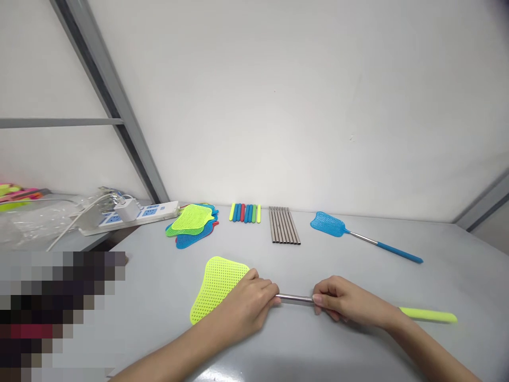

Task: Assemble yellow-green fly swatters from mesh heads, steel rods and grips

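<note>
A yellow fly swatter [220,282] lies across the front of the grey table, its mesh head to the left and its yellow grip to the right. My left hand [254,297] is closed around it where the head meets the metal rod, hiding that joint. Farther right, my right hand [342,300] pinches the rod between thumb and fingers. A short stretch of bare rod shows between the two hands. The yellow grip sticks out beyond my right wrist, and its inner end is hidden behind the hand.
Behind my hands are stacked swatter heads [193,220], a row of coloured grips [245,213], several metal rods [283,225] and a blue fly swatter [330,224]. A power strip [159,212] with plugs and cables stands at the left. A white wall [298,106] rises at the back.
</note>
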Demonstrator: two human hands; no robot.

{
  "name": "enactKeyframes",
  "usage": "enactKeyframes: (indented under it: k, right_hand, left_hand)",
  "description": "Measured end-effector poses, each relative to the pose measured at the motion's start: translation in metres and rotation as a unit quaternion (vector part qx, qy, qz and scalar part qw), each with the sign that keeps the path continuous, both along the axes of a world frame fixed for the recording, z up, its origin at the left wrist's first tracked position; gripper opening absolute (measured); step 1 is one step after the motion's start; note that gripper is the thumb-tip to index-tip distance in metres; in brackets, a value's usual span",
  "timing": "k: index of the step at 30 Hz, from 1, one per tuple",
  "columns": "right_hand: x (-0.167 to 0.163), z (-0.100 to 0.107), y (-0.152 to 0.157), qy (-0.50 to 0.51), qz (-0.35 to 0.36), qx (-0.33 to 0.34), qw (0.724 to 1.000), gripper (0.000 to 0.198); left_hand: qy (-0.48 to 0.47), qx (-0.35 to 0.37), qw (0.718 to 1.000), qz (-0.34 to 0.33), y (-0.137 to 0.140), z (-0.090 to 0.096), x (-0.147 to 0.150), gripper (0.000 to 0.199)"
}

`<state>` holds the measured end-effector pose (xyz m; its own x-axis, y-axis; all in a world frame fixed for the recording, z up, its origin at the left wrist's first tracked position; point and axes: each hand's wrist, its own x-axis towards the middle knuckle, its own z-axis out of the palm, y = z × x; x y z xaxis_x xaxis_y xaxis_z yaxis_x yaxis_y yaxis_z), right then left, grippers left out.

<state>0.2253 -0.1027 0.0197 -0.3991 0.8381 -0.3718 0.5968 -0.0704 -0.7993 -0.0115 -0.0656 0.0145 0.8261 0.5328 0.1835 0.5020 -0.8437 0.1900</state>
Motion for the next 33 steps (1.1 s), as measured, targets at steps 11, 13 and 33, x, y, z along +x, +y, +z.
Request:
enactKeyframes:
  k: [11, 13, 33]
  right_hand:
    - [-0.005, -0.009, -0.003, 0.106, 0.002, -0.134, 0.985, 0.031]
    - [-0.005, -0.012, -0.004, 0.118, -0.009, -0.156, 0.981, 0.030]
    - [-0.012, -0.012, -0.005, 0.149, 0.025, -0.136, 0.979, 0.030]
  left_hand:
    - [0.058, 0.064, 0.995, -0.047, -0.009, -0.005, 0.011, 0.014]
    - [0.075, 0.063, 0.994, -0.050, -0.012, -0.005, 0.013, 0.013]
    - [0.068, -0.006, 0.996, -0.059, -0.021, 0.004, 0.020, 0.018]
